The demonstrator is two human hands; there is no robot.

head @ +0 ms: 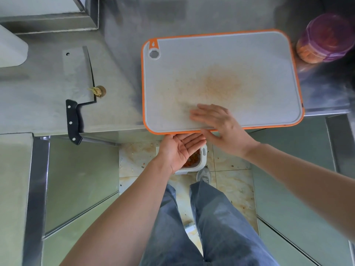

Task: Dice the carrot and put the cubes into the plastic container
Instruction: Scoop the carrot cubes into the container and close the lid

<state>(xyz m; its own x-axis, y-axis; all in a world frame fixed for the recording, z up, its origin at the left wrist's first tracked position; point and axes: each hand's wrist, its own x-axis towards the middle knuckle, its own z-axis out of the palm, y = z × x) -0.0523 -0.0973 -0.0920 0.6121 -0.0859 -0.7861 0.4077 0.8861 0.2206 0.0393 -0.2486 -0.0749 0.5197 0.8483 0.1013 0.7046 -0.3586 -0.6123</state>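
A grey cutting board point(221, 60) with an orange rim lies on the steel counter, its middle stained orange, no carrot cubes visible on it. My right hand point(217, 121) lies flat on the board's near edge, fingers straight and slightly blurred. My left hand point(180, 148) is held palm up, fingers straight, just below the board's near edge. Under that palm, on the floor, stands the white plastic container point(201, 160) with diced carrot point(194, 160) inside, partly hidden by the hand. A carrot end point(99, 90) lies beside the cleaver point(78, 77).
The cleaver rests flat on the counter to the left, its black handle point(72, 121) overhanging the counter edge. A purple-lidded jar point(324, 39) lies at the board's far right corner. A white object point(10, 47) sits at the far left. My legs and shoe point(203, 174) stand below.
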